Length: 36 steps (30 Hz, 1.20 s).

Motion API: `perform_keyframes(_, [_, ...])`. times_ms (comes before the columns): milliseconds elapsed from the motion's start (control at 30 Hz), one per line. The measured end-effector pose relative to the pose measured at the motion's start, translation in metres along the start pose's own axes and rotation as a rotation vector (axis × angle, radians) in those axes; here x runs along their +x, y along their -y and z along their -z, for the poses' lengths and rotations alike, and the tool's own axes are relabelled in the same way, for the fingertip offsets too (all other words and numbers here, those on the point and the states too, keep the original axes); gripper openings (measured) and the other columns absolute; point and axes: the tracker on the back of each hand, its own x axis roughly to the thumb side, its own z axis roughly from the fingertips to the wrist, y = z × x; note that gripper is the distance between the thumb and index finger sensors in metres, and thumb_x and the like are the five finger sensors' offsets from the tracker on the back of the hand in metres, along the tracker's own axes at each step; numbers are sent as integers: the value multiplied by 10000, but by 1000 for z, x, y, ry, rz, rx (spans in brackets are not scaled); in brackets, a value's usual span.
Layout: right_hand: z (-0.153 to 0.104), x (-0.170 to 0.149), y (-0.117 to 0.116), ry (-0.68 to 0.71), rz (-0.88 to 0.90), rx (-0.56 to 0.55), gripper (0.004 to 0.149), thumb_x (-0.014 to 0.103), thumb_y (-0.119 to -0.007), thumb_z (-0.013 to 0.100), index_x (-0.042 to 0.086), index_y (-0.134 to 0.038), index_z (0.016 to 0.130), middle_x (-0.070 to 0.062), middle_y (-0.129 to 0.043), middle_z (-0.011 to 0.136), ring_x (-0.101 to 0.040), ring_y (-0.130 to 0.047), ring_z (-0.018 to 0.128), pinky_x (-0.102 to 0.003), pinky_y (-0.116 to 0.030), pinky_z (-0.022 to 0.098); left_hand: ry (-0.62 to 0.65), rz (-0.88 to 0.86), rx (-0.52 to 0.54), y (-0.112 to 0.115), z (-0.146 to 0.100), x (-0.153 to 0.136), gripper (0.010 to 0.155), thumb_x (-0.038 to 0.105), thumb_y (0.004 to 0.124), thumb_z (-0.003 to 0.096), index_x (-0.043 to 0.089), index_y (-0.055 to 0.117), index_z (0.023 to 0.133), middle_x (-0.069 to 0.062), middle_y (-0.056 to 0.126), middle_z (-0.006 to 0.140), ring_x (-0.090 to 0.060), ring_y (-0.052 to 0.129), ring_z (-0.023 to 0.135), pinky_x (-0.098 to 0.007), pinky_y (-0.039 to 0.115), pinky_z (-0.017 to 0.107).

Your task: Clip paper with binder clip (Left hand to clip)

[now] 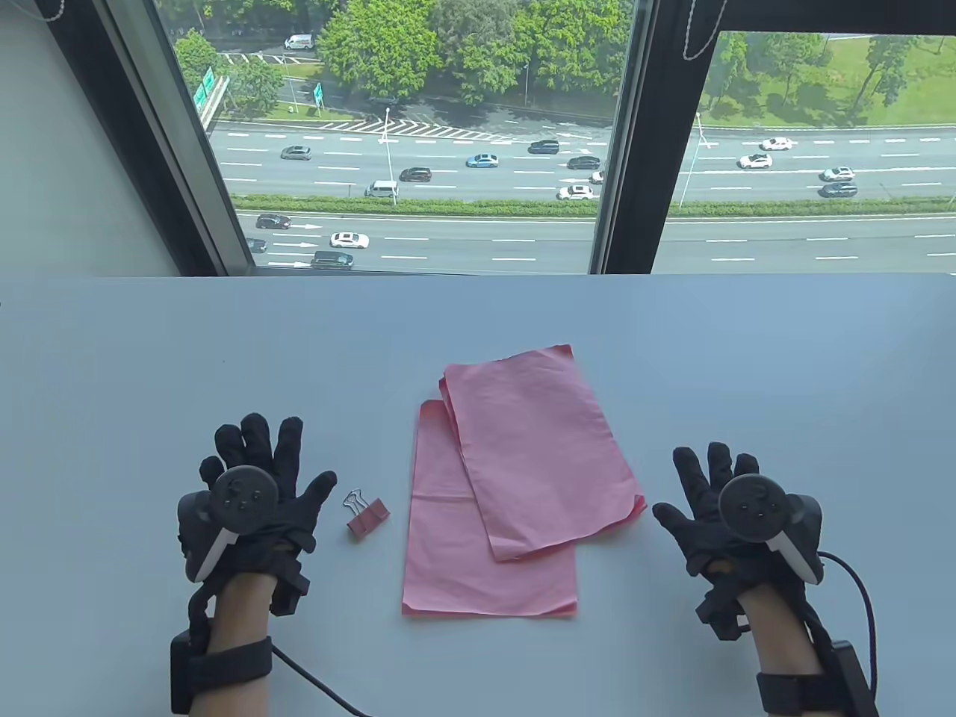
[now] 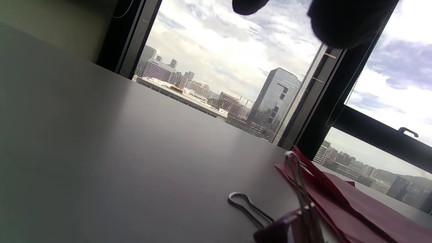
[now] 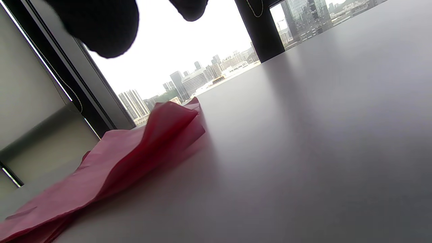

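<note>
Pink paper sheets point(image 1: 515, 478) lie overlapped and askew in the middle of the white table point(image 1: 784, 373). A pink binder clip point(image 1: 366, 514) with wire handles lies just left of them. My left hand point(image 1: 258, 478) lies flat and spread, empty, just left of the clip and apart from it. My right hand point(image 1: 709, 493) lies flat and spread, empty, right of the paper. The left wrist view shows the clip point(image 2: 287, 226) close by, the paper point(image 2: 354, 209) behind it. The right wrist view shows the paper's lifted edge point(image 3: 135, 152).
A window point(image 1: 478, 134) runs along the table's far edge. Cables point(image 1: 859, 597) trail from both wrists toward the near edge. Bare table lies left of my left hand and right of my right hand.
</note>
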Motion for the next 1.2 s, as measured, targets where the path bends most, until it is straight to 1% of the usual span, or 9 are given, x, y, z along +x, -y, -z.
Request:
perform_keyframes(133, [0, 4, -1, 18, 14, -10, 775, 554, -751, 455, 307, -382, 1090, -143, -197, 1131, -517, -118, 957, -728, -201, 608, 32, 27, -8, 2, -1, 9, 858, 672, 721, 452, 366, 338, 1156, -52, 142, 1217, -295, -77, 1007, -573, 18, 652])
perform_keyframes(200, [-1, 5, -3, 27, -2, -14, 769, 541, -753, 455, 307, -385, 1088, -134, -202, 1132, -517, -121, 957, -729, -201, 607, 55, 41, -25, 4, -1, 14, 902, 692, 763, 431, 368, 335, 1155, -49, 141, 1217, -293, -77, 1007, -572, 13, 651])
perform_keyframes(333, [-3, 8, -9, 45, 7, 22, 762, 540, -746, 462, 317, -371, 1087, -128, -187, 1129, -516, -105, 950, -726, -190, 602, 114, 94, -63, 9, -4, 29, 963, 761, 764, 395, 374, 325, 1159, -46, 126, 1220, -289, -108, 1001, -573, -5, 643])
perform_keyframes(467, [-4, 12, -12, 65, 15, 8, 764, 545, -745, 458, 320, -372, 1086, -128, -191, 1130, -518, -113, 953, -727, -195, 603, 170, 121, -82, 15, -6, 45, 961, 752, 774, 396, 371, 332, 1160, -47, 129, 1220, -289, -110, 1000, -573, -6, 643])
perform_keyframes(600, [-2, 14, -16, 75, 31, 28, 755, 544, -745, 457, 326, -388, 1084, -126, -198, 1131, -514, -116, 956, -726, -194, 605, 214, 176, -131, 24, -9, 61, 943, 725, 784, 407, 365, 343, 1160, -50, 142, 1221, -293, -105, 1001, -574, 3, 646])
perform_keyframes(700, [-1, 15, -24, 80, 40, 79, 744, 542, -745, 460, 336, -396, 1083, -113, -200, 1134, -513, -110, 953, -725, -186, 602, 237, 188, -184, 34, -11, 71, 936, 707, 797, 409, 359, 359, 1158, -52, 156, 1222, -294, -81, 1004, -573, 7, 647])
perform_keyframes(933, [2, 24, -34, 112, 29, 143, 718, 533, -749, 458, 337, -449, 1079, -112, -211, 1134, -506, -95, 952, -718, -170, 604, 279, 301, -343, 56, -16, 93, 915, 673, 828, 412, 338, 413, 1156, -57, 186, 1223, -305, -72, 1004, -573, 18, 649])
perform_keyframes(1033, [0, 31, -40, 139, 29, 181, 716, 529, -752, 458, 338, -450, 1079, -106, -208, 1136, -501, -83, 951, -716, -157, 603, 272, 322, -431, 66, -19, 99, 912, 664, 837, 411, 325, 430, 1154, -51, 195, 1224, -305, -70, 1005, -571, 18, 651])
perform_keyframes(1200, [1, 45, -48, 192, -109, 181, 713, 525, -755, 456, 345, -454, 1077, -107, -204, 1136, -496, -85, 956, -715, -160, 610, 256, 367, -537, 78, -21, 101, 928, 653, 862, 403, 303, 442, 1153, -53, 203, 1224, -311, -68, 1004, -573, 22, 652])
